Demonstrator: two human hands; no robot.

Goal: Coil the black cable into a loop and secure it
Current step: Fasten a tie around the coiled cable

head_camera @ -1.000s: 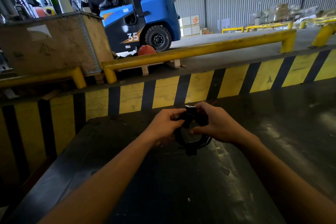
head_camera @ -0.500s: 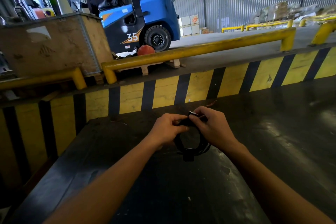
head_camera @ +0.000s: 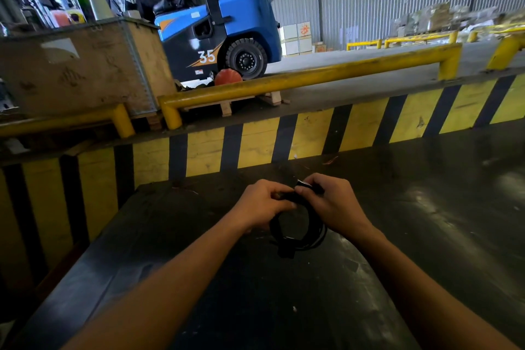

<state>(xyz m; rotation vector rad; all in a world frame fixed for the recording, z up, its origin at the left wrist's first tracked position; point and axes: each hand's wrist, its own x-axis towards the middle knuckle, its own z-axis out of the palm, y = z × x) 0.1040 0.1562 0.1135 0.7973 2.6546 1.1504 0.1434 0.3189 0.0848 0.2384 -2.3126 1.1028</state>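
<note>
The black cable (head_camera: 301,244) is wound into a small round loop and hangs just above the dark table (head_camera: 426,207). My left hand (head_camera: 262,203) pinches the top of the loop from the left. My right hand (head_camera: 331,203) grips the top from the right, with a short black strap or cable end sticking up between its fingers. A black plug or connector hangs at the bottom of the loop. Both hands meet at the top of the coil, and my fingers hide that part of it.
A yellow-and-black striped barrier (head_camera: 284,139) runs along the table's far edge. Beyond it are yellow guard rails (head_camera: 312,74), a wooden crate (head_camera: 79,65), and a blue forklift (head_camera: 227,34) with a person at its seat.
My hands have closed in over the top of the loop and dropped slightly. The strap end that stood up above the coil is now mostly covered by my right fingers.
</note>
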